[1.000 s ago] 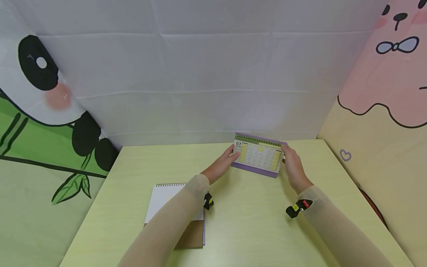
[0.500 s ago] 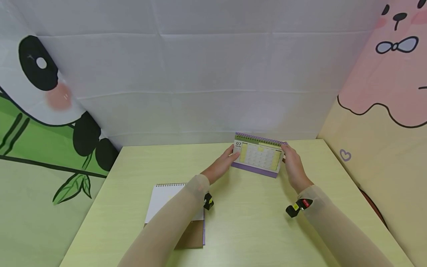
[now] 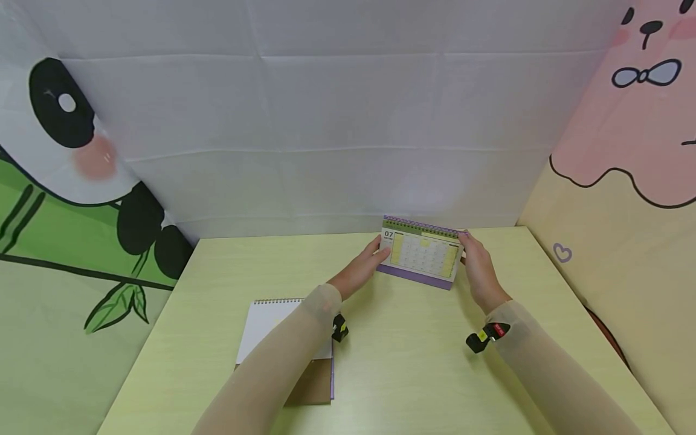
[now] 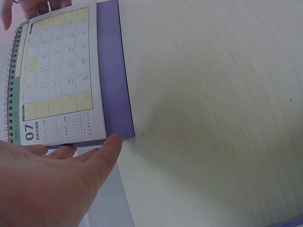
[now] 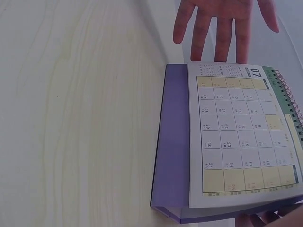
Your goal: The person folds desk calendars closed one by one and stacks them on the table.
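Observation:
A desk calendar [image 3: 423, 252] with a 07 page, a purple base and a green top strip stands tilted back near the table's far edge. Spiral rings run along its top. At its left side is my left hand [image 3: 360, 269]; the right wrist view shows that hand's fingers [image 5: 223, 40] straight and spread, tips right at the calendar's edge. My right hand [image 3: 480, 272] is at the opposite side, touching near the upper corner. In the right wrist view its fingertips [image 5: 244, 220] show just past the calendar's side edge, partly hidden. Neither hand covers the page.
A second spiral-bound calendar [image 3: 266, 323], with a white page and brown board, lies at the front left, partly under my left sleeve [image 3: 272, 368]. The pale wood table [image 3: 402, 362] meets a white cloth backdrop [image 3: 348, 121]. Cartoon-printed cloths stand left and right.

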Motion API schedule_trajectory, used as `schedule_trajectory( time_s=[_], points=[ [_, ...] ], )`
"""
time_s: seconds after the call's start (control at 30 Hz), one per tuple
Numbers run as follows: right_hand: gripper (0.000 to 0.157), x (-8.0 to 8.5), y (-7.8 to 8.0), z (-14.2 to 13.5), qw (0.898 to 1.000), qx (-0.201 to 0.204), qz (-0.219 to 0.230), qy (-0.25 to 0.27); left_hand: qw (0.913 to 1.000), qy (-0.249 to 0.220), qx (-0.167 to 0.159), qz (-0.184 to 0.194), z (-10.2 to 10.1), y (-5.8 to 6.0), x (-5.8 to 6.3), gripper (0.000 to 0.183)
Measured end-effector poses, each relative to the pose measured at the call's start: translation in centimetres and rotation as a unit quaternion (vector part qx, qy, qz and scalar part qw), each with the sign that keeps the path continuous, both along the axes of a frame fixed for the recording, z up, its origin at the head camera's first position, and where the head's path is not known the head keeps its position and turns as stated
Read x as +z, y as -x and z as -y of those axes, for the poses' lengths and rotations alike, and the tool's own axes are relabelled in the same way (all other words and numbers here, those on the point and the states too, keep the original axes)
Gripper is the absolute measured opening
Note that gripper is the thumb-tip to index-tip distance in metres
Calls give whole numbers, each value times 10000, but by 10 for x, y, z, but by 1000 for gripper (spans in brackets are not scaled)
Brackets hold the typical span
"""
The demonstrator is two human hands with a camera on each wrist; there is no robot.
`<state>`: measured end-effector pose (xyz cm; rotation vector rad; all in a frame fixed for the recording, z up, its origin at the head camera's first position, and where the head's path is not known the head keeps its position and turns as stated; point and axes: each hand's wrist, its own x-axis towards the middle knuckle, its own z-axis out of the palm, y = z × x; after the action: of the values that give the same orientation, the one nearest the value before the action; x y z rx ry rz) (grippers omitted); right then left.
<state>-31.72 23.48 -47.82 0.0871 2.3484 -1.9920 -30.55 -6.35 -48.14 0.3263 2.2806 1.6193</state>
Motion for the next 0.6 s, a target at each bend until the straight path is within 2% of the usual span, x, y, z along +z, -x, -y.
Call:
schedule_trajectory(
  time_s=[0.6],
  points=[
    [82, 1, 2, -1, 10000, -5, -1, -8, 10000, -72, -31, 38, 1, -1, 1, 85]
  ],
)
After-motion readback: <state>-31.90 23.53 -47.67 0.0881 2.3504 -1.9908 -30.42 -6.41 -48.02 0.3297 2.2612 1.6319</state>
